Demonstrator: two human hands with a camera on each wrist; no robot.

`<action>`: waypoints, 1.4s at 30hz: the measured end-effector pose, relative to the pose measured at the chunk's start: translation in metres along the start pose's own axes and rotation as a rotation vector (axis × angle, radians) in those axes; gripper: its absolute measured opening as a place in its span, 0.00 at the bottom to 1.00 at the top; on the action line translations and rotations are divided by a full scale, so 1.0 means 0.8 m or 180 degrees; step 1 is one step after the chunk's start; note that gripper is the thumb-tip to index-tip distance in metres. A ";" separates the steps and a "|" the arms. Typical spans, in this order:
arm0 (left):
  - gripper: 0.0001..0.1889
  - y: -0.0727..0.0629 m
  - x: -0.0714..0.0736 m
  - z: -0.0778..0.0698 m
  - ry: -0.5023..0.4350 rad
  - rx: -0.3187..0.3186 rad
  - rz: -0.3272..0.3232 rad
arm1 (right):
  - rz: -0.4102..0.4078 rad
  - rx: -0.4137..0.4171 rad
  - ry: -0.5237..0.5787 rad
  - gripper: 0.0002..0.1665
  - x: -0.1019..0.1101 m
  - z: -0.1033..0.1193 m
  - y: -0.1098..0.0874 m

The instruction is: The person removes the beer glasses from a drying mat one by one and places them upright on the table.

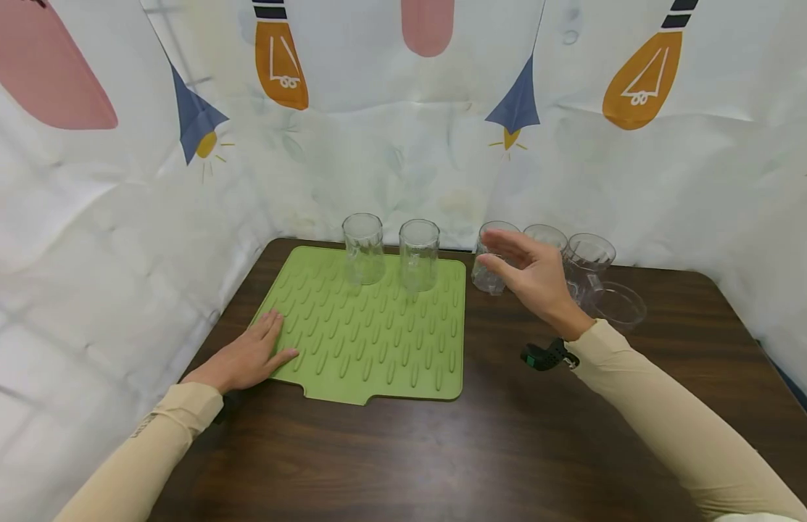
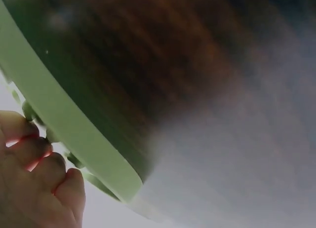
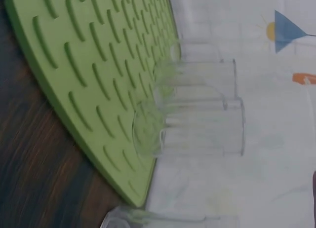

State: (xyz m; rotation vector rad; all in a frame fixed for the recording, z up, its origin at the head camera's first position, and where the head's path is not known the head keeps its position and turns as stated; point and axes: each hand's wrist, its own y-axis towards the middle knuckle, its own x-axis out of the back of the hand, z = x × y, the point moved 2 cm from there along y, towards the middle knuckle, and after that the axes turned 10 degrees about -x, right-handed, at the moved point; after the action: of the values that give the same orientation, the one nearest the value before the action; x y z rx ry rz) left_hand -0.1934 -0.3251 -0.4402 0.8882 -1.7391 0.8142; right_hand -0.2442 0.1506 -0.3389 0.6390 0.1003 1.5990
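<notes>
While the two hands stand well apart, one at each side of the table, the glassware divides into two groups.

Left hand (image 1: pixel 246 357): laid on the left front edge of the mat, fingers extended, thumb spread, clasping nothing.

Right hand (image 1: pixel 530 272): raised over the table to the right of the mat, thumb and fingers parted, the gap between them facing left; no glass in its grasp.

Mat (image 1: pixel 370 348): green, ribbed, with a tab at the front edge; flat on the dark wood-grain table (image 1: pixel 403 464).

First glass (image 1: pixel 363 254): clear, upright, at the back of the mat.

Second glass (image 1: pixel 419 257): clear, upright, just right of the first, a narrow gap between.

Third glass (image 1: pixel 488 281): clear, on bare table just right of the mat, partly behind the right hand and nearest to it.

Further glassware: three clear pieces (image 1: pixel 589 252) grouped farther right, partly hidden by hand and forearm; whether they touch cannot be told.

Wristband (image 1: pixel 548 355): black, on the right wrist.

Backdrop (image 1: pixel 390 159): white cloth printed with lamps and bulbs.
</notes>
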 end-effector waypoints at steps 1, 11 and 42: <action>0.47 0.000 0.000 0.000 0.0002 -0.0007 -0.0017 | 0.0034 -0.0033 0.0005 0.26 -0.005 0.000 0.003; 0.50 -0.005 -0.001 0.009 0.0004 0.0127 0.0042 | 0.0273 -0.0269 0.0031 0.29 -0.058 -0.003 0.023; 0.48 -0.003 0.003 -0.002 0.0086 0.0153 0.0019 | 0.0752 -0.0699 0.0488 0.30 -0.201 -0.023 0.032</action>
State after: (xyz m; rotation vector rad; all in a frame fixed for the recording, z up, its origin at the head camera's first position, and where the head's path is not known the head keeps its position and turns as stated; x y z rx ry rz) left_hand -0.1909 -0.3255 -0.4371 0.9006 -1.7057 0.8713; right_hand -0.2763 0.0014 -0.3977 0.3670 -0.0394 1.8559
